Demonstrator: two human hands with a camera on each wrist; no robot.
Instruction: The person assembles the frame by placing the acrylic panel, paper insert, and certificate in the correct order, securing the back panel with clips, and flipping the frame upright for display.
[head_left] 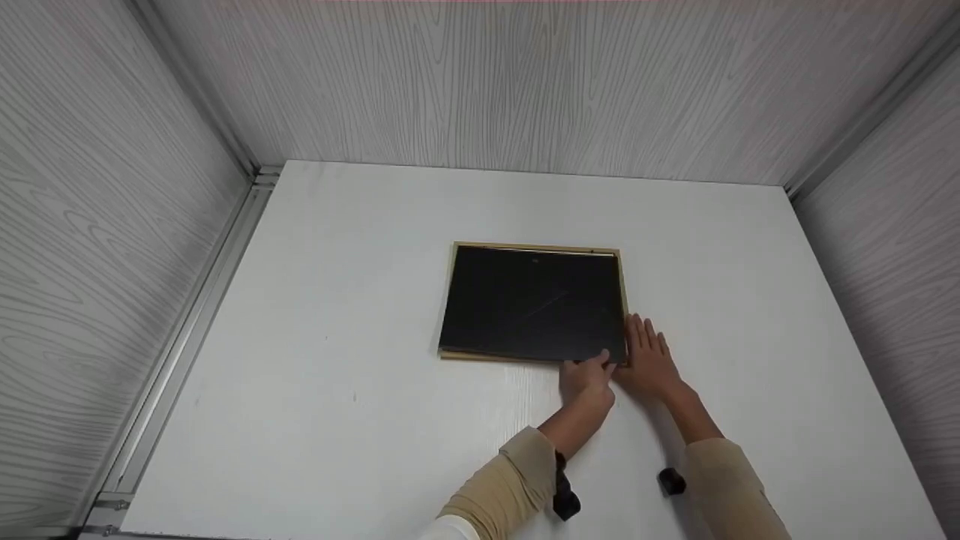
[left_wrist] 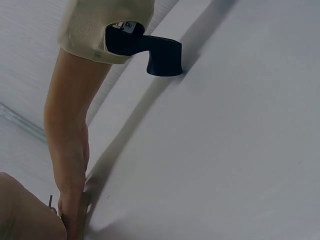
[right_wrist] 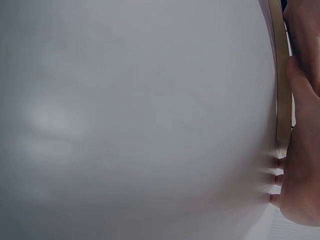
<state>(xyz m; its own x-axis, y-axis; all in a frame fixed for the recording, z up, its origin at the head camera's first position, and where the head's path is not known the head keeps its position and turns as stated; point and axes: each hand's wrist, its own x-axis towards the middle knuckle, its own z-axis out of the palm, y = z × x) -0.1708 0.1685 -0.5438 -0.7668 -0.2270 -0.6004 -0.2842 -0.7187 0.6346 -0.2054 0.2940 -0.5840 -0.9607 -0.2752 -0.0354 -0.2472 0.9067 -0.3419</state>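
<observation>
A picture frame [head_left: 535,247] with a thin gold-brown rim lies on the white table, its black backing board [head_left: 525,307] facing up. The board sits slightly askew, leaving a strip of the far rim showing and covering the rim at the near right corner. My left hand [head_left: 586,381] pinches the board's near edge by that corner, one digit on top. Beside it, my right hand [head_left: 649,364] lies with straight fingers along the frame's right side. The right wrist view shows the frame's side edge [right_wrist: 283,85] close to both hands.
The white table [head_left: 337,420] extends around the frame, with grey wood-grain walls [head_left: 510,90] at the back and both sides. A metal rail [head_left: 187,330] runs along the left edge. Black wrist-worn devices [head_left: 565,499] hang under both forearms, near the tabletop.
</observation>
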